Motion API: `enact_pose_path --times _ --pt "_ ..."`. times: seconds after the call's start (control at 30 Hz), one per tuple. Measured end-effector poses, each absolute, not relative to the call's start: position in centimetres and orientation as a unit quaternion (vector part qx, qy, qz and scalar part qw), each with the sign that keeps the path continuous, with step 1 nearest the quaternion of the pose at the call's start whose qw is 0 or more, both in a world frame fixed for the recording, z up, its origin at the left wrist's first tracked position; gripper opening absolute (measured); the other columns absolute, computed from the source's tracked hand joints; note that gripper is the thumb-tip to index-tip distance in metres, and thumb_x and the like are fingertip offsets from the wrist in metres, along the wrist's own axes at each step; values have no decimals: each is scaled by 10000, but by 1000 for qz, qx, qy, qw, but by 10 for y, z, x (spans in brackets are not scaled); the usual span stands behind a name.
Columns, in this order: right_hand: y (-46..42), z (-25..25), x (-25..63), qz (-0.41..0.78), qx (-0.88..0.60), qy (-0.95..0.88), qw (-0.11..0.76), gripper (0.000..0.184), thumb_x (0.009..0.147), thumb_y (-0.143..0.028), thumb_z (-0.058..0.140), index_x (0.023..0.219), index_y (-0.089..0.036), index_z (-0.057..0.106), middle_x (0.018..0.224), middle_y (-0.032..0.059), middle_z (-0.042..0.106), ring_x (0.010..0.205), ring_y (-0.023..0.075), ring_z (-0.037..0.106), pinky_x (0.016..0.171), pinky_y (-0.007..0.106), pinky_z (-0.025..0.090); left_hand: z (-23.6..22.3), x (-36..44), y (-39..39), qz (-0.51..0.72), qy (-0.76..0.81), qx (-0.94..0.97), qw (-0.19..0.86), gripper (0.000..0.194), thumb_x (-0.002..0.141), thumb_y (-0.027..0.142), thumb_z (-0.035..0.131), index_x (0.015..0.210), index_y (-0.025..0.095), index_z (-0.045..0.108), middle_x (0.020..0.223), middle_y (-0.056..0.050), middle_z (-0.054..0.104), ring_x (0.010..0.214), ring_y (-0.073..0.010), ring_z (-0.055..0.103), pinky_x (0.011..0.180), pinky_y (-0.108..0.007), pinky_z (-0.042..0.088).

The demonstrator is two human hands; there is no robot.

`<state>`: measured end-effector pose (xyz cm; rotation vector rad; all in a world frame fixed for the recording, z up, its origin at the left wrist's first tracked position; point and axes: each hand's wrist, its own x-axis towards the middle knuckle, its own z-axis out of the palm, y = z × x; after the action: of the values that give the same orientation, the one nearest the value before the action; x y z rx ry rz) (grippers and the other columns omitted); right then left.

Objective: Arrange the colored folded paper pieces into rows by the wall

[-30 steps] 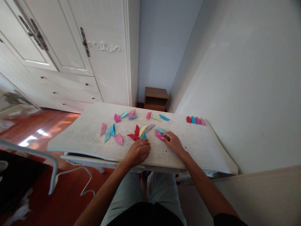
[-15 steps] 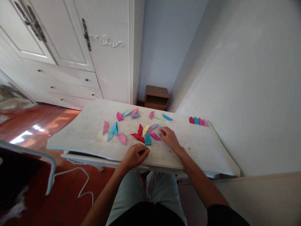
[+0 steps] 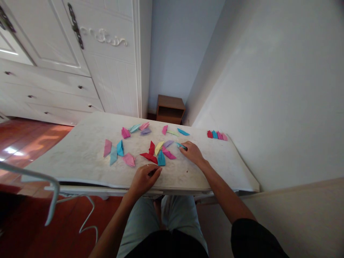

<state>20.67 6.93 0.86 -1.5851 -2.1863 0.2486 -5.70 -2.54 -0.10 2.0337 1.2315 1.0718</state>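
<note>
My right hand (image 3: pixel 192 152) rests over the table, its thumb and fingers closed on the end of a light blue folded paper piece (image 3: pixel 179 145). Near the front edge, my left hand (image 3: pixel 144 178) is curled with nothing visible in it. Just beyond it lie folded paper pieces: a red one (image 3: pixel 149 157), a blue one (image 3: pixel 161 158), a yellow one (image 3: pixel 159 147), a magenta one (image 3: pixel 169 153) and a lilac one (image 3: pixel 168 143). Farther left are a pink piece (image 3: pixel 129 159) and a pale blue piece (image 3: pixel 113 156).
Along the back of the white table (image 3: pixel 80 154) lie a magenta piece (image 3: pixel 125 133) and a blue piece (image 3: pixel 183 132), among others. A row of small folded papers (image 3: pixel 217 135) sits at the right. A wardrobe (image 3: pixel 113 71) and a brown nightstand (image 3: pixel 171 104) stand behind.
My right hand has shifted slightly away and to the right across the table, and now grips the light blue paper. My left hand stays near the front edge. The view has turned right.
</note>
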Motion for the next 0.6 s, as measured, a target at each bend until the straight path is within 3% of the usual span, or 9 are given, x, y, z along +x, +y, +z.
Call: enact_pose_path --times 0.13,0.37,0.5,0.6 --pt "66 4 217 140 -559 -766 286 278 904 -318 536 1092 -185 691 1025 71 707 867 208 625 804 316 469 0 -56 -25 396 460 753 254 263 911 331 532 823 168 718 768 -46 725 693 -164 652 668 -263 469" --pt "57 -1 232 230 -592 -679 369 351 913 -412 479 1018 -161 700 811 44 704 646 172 655 630 271 479 -2 -56 -24 400 476 746 238 278 899 370 541 823 168 717 788 -48 733 716 -177 670 682 -272 494" --pt "52 -2 240 228 -587 -673 389 330 912 -408 471 897 -173 701 697 25 672 617 168 646 605 263 473 -3 -56 -23 398 483 745 231 291 892 395 537 816 180 717 792 -46 734 717 -179 670 687 -274 505" --pt "53 -4 251 250 -590 -646 414 352 893 -461 497 911 -170 694 671 26 667 597 166 627 559 255 471 -2 -56 -23 397 485 746 225 298 888 408 537 815 183 718 788 -47 733 710 -178 669 681 -270 507"
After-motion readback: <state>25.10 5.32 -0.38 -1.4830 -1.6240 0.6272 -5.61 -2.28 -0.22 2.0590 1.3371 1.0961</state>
